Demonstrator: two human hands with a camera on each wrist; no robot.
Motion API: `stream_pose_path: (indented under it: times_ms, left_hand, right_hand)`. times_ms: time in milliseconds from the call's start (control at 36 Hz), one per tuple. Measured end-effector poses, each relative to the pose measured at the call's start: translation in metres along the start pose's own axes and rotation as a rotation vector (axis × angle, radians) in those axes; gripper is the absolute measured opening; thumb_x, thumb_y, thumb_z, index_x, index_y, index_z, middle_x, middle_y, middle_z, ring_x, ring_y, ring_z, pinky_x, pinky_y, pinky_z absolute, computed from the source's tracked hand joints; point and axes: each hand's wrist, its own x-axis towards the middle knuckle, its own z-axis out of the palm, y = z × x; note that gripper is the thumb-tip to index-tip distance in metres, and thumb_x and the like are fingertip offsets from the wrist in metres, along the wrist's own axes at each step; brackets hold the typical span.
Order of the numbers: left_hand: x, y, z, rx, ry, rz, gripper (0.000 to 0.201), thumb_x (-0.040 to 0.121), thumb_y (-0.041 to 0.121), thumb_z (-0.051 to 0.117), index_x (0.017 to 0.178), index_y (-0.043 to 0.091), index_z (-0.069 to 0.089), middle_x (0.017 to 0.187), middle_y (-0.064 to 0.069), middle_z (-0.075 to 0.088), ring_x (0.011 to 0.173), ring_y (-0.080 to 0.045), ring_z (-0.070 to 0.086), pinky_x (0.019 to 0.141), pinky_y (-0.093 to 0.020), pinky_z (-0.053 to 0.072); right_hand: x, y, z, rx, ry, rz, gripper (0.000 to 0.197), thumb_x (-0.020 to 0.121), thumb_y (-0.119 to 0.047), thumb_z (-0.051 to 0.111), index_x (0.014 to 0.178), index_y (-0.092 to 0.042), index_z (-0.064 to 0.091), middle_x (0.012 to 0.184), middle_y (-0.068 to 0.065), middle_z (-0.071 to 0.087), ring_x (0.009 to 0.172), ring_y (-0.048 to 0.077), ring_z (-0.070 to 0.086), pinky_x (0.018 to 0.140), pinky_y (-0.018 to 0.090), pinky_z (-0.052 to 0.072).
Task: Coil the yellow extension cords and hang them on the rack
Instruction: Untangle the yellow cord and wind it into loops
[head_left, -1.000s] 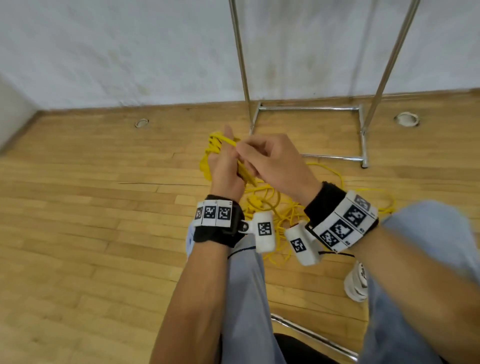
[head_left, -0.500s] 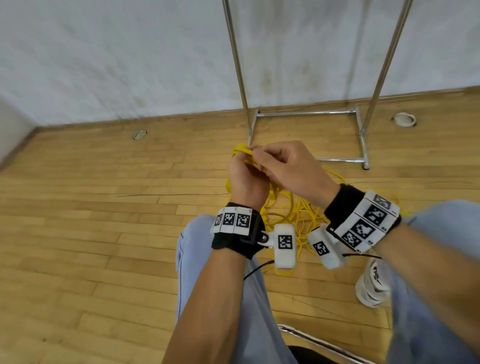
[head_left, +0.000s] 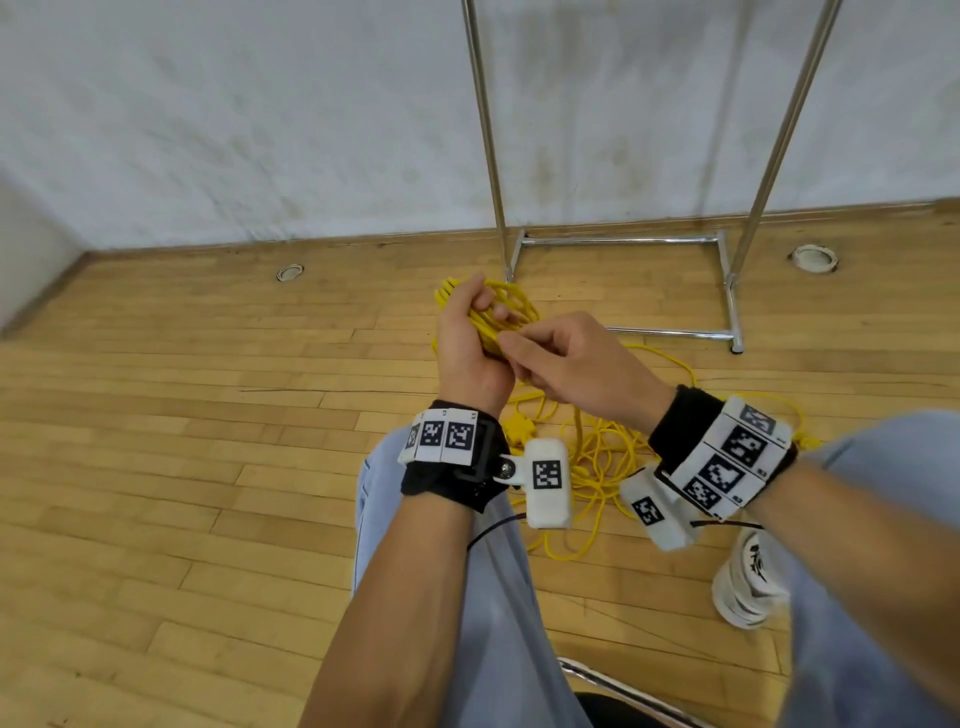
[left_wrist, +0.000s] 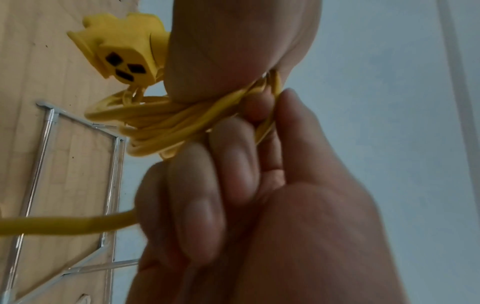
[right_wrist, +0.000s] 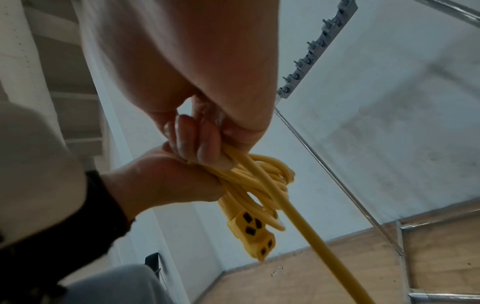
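since a moment ago both hands have shifted right and a little nearer, and the head view has tipped up, showing more wall. left hand is clenched around a bundle of yellow cord loops, held up in front of the person, above the wooden floor. right hand sits just right of it, touching, its fingers pinching a single strand of the cord against the bundle. a yellow socket end dangles below the held loops. the rest of the cord lies in a loose tangle on the floor between the person's knees, trailing right. the metal rack stands far right, by the wall, with nothing seen hanging on it.

likely step: laying another loop into the left hand. risk: the floor tangle may snag or knot as the strand is drawn up, jerking loops out of the left hand's grip; the bundle already looks uneven, so loops could slip and spill.
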Motion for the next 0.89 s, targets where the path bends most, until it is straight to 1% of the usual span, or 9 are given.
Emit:
stream_pose_path:
  times_ms: [83,139,194,333,472,583,667,750,889]
  left_hand:
    - [0.015,0.0,-0.008,-0.109,-0.026,-0.045,0.037,0.105,0.016,0.045,0.068,0.018,0.04,0.044,0.011,0.043,0.037,-0.003,0.041,0.049,-0.019,0.039]
    - [0.027,0.0,-0.014,-0.226,-0.032,-0.066,0.037,0.103,0.016,0.049,0.067,0.02,0.041,0.05,0.01,0.039,0.041,-0.006,0.038,0.051,-0.022,0.04]
    - [0.035,0.001,-0.021,-0.293,-0.023,-0.074,0.037,0.102,0.017,0.051,0.067,0.02,0.042,0.052,0.01,0.037,0.042,-0.008,0.037,0.051,-0.023,0.041]
    - [0.043,0.009,-0.033,-0.416,-0.052,-0.098,0.037,0.101,0.019,0.052,0.065,0.021,0.04,0.051,0.01,0.034,0.041,-0.008,0.035,0.046,-0.024,0.039]
    - [0.05,0.02,-0.049,-0.472,-0.175,-0.142,0.03,0.096,0.016,0.052,0.067,0.019,0.044,0.048,0.01,0.034,0.037,-0.007,0.032,0.043,-0.021,0.028]
    - [0.046,0.024,-0.052,-0.385,-0.308,-0.181,0.014,0.089,0.015,0.055,0.078,0.017,0.046,0.046,0.01,0.038,0.036,-0.006,0.035,0.043,-0.021,0.028]
    - [0.045,0.021,-0.052,-0.281,-0.377,-0.261,0.009,0.092,0.016,0.052,0.085,0.013,0.048,0.047,0.009,0.039,0.036,-0.006,0.035,0.043,-0.021,0.028]
    - [0.042,0.016,-0.052,-0.168,-0.478,-0.33,0.007,0.094,0.015,0.053,0.09,0.011,0.05,0.048,0.009,0.04,0.036,-0.006,0.038,0.044,-0.022,0.029]
    - [0.036,0.012,-0.053,0.007,-0.607,-0.354,0.008,0.093,0.014,0.055,0.096,0.007,0.052,0.049,0.01,0.038,0.036,-0.005,0.039,0.044,-0.022,0.027]
  right_hand:
    - [0.0,0.007,-0.002,-0.069,-0.015,0.013,0.058,0.107,-0.041,0.049,0.061,-0.006,0.05,0.047,-0.004,0.037,0.045,0.017,0.03,0.05,0.032,0.027]
    - [-0.001,0.013,-0.003,-0.073,-0.06,0.023,0.067,0.107,-0.046,0.045,0.061,0.003,0.044,0.049,0.011,0.036,0.048,0.028,0.028,0.053,0.038,0.027]
    - [-0.001,0.022,-0.003,-0.052,-0.104,0.054,0.073,0.107,-0.048,0.042,0.064,0.011,0.041,0.051,0.017,0.034,0.048,0.029,0.027,0.051,0.036,0.027]
    - [-0.007,0.052,-0.007,-0.006,-0.17,0.194,0.06,0.102,-0.055,0.043,0.056,-0.017,0.036,0.052,0.003,0.032,0.047,0.017,0.026,0.047,0.024,0.028]
    - [-0.012,0.081,-0.035,0.051,-0.069,0.331,0.056,0.094,-0.059,0.054,0.058,-0.023,0.033,0.055,0.002,0.027,0.048,0.016,0.023,0.05,0.026,0.024]
    - [-0.016,0.098,-0.056,0.063,0.022,0.425,0.066,0.075,-0.077,0.07,0.057,-0.024,0.034,0.061,0.001,0.022,0.054,0.018,0.02,0.055,0.03,0.022]
    - [-0.015,0.103,-0.062,0.036,0.078,0.475,0.058,0.072,-0.073,0.072,0.048,-0.027,0.045,0.06,0.001,0.024,0.054,0.018,0.022,0.058,0.032,0.025]
    - [-0.01,0.108,-0.067,-0.089,0.15,0.5,0.065,0.069,-0.076,0.072,0.062,-0.018,0.044,0.053,0.0,0.034,0.048,0.016,0.029,0.058,0.031,0.03]
    - [-0.005,0.101,-0.07,-0.321,0.203,0.423,0.074,0.057,-0.085,0.07,0.053,-0.023,0.029,0.051,-0.004,0.024,0.045,0.012,0.021,0.052,0.031,0.02]
